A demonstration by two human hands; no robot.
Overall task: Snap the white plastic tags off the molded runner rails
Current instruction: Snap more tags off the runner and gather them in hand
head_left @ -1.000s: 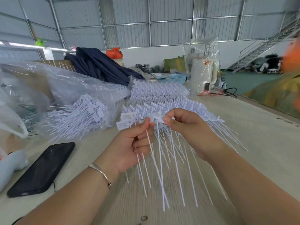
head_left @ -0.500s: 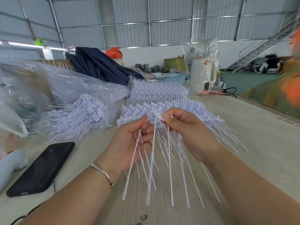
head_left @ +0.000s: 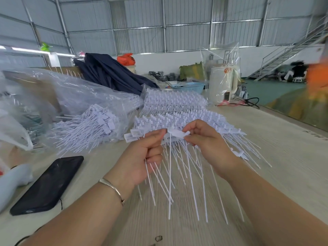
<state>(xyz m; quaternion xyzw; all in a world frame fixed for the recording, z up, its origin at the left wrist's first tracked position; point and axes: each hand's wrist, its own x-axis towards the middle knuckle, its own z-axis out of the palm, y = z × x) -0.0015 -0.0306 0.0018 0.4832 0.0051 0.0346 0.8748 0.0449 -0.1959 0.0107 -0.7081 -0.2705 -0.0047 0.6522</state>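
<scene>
A strip of white plastic tags [head_left: 177, 134] on its rail is held up above the table [head_left: 292, 157], near the middle of the scene, between two hands. The tags look very light and thin; each has a small flat head and a long, whippy tail that hangs down and would likely bend rather than break. The narrow joint at each head is probably where it snaps, so the best hold seems to be close to the head, not on the tail.

The left hand [head_left: 143, 158] is curled in a fist around a bunch of tails, with several flat heads sticking out to the left past its thumb. The right hand [head_left: 205, 141] pinches one flat head between thumb and fingertips.

Farther back lie stacked rails of tags [head_left: 174, 102]. To the left, a clear bag [head_left: 85, 121] holds loose tags. A black phone [head_left: 48, 185] lies near left on the table.
</scene>
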